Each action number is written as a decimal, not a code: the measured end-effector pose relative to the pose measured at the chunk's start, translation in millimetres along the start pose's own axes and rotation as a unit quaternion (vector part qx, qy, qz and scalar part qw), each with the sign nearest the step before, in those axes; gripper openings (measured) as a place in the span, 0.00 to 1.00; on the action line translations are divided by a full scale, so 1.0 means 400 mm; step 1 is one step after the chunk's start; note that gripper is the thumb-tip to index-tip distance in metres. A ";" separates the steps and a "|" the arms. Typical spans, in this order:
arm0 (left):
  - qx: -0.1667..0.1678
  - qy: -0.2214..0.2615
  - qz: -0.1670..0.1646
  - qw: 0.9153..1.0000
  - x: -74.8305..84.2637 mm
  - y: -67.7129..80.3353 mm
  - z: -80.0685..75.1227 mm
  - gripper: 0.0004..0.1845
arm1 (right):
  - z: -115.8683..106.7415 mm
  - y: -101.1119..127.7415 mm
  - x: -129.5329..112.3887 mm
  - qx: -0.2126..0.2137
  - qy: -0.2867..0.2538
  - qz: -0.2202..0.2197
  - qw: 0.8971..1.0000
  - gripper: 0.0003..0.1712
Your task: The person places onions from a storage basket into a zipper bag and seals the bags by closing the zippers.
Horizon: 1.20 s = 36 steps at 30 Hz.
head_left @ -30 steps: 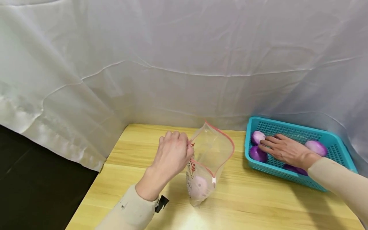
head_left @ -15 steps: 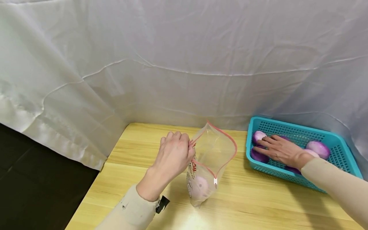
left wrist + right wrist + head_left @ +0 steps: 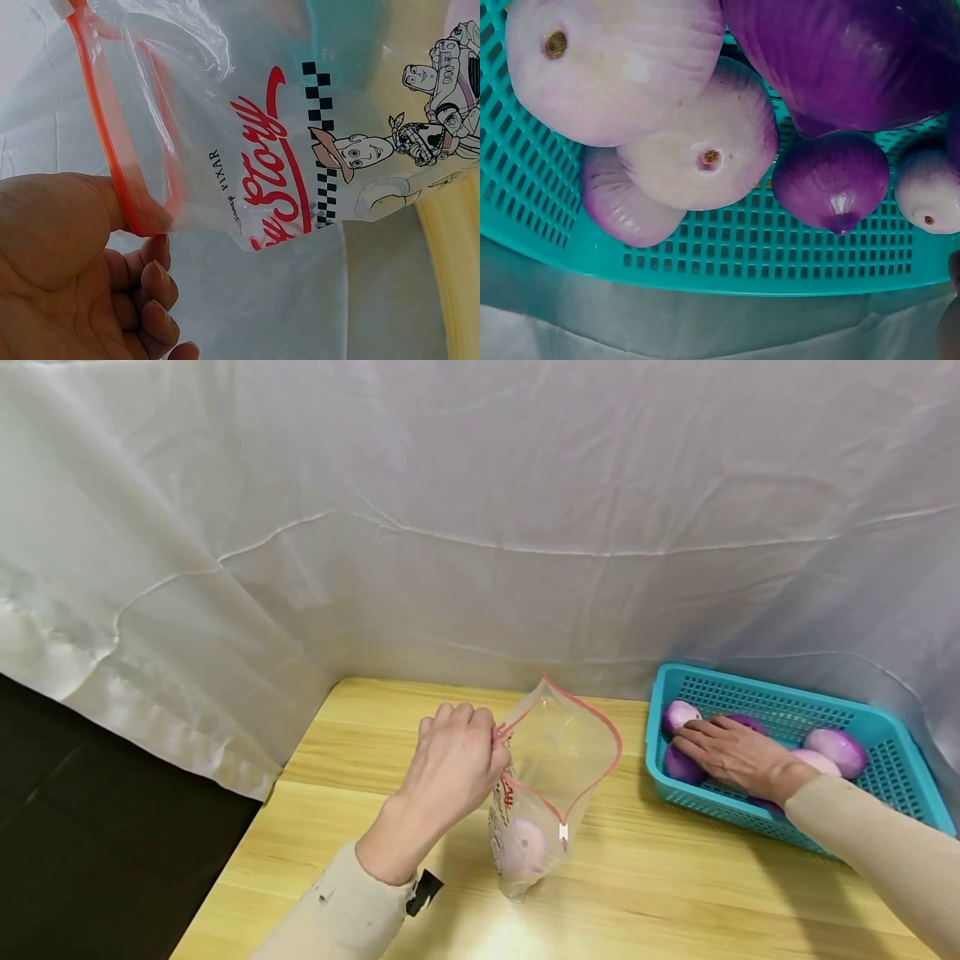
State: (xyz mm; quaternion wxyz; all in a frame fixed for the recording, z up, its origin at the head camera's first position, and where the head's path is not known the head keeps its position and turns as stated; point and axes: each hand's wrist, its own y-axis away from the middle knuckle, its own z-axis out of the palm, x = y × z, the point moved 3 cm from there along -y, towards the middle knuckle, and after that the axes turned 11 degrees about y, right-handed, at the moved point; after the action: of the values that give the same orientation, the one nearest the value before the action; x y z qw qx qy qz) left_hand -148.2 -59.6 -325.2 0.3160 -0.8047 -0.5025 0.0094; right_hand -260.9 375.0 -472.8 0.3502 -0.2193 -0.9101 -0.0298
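1. The wooden table (image 3: 360, 760) ends at its left edge beside a dark floor, and its far edge meets a white draped cloth (image 3: 480, 527) that closes off the back. Bare table lies left of the left hand and along the near side between the bag and the basket.
2. A teal plastic basket (image 3: 877, 727) sits at the far right of the table, its far rim against the cloth. A strip of bare wood separates its left wall from the zip bag.
3. The left hand (image 3: 450, 768) pinches the red zip edge of a clear zip bag (image 3: 555, 760) between thumb and curled fingers, holding the mouth wide open. The bag stands upright near the middle of the table, its bottom resting on the wood.
4. One pale purple onion in the bag (image 3: 521, 847) lies at the bottom of it.
5. The right hand (image 3: 731, 752) lies fingers forward over the onions at the left end of the basket, touching a dark purple onion (image 3: 681, 766); the head view does not show whether it grips one.
6. The basket onions (image 3: 697, 150) range from pale lilac-white to deep purple, round with small brown root spots, crowded against the mesh wall.
7. The bag carries red script "Story", small print "Disney PIXAR", a black-and-white checker strip and cartoon toy figures (image 3: 360, 150).
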 end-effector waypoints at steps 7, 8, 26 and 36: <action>-0.002 0.003 0.001 1.000 0.002 -0.002 0.002 0.09 | -0.006 0.010 0.016 -0.004 -0.012 0.040 0.999 0.48; -0.002 0.003 0.001 1.000 0.002 -0.003 0.002 0.09 | -0.007 0.010 0.019 -0.006 -0.011 0.047 0.999 0.52; -0.029 0.027 -0.027 0.999 -0.008 -0.016 0.012 0.08 | -0.051 0.006 0.079 0.003 -0.022 0.189 0.982 0.58; -0.035 0.032 -0.030 0.998 -0.011 -0.023 0.016 0.07 | -0.095 0.002 0.122 0.025 -0.038 0.254 0.966 0.63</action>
State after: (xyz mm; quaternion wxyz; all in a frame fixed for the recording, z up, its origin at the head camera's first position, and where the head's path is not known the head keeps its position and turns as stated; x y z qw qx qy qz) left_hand -159.8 -57.3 -326.8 0.3034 -0.7998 -0.5162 -0.0434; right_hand -268.9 386.3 -412.6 0.3167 -0.4358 -0.8375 0.0917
